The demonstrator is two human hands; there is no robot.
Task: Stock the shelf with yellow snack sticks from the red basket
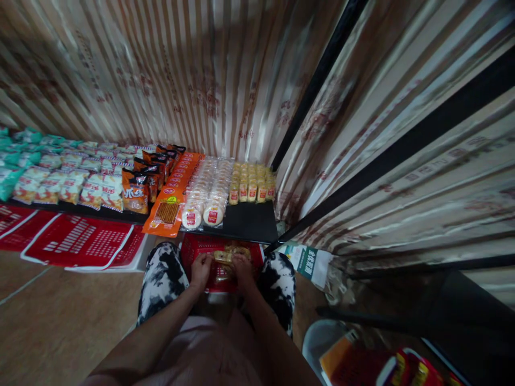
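Between my knees sits a red basket [253, 254] with small yellowish wrapped snacks in it. Above it, my left hand [201, 269] is closed in a pinch at the left end of a yellowish snack packet [222, 257]. My right hand [242, 269] grips the same packet at its right side, and its fingertips are partly hidden. More wrapped snacks lie in the basket beneath both hands, too dim to make out well. Just beyond, on a black shelf [249, 221], stand rows of small yellow snack packets [252, 185] with red labels.
Left along the shelf run wrapped round crackers [213, 213], orange stick-snack bags [167, 212], dark orange bags [135, 193], white bags [94, 190] and teal bags [12, 179]. Red baskets [88, 241] stand below. A black pole [309, 96] and striped curtain [225, 69] close off the back and right.
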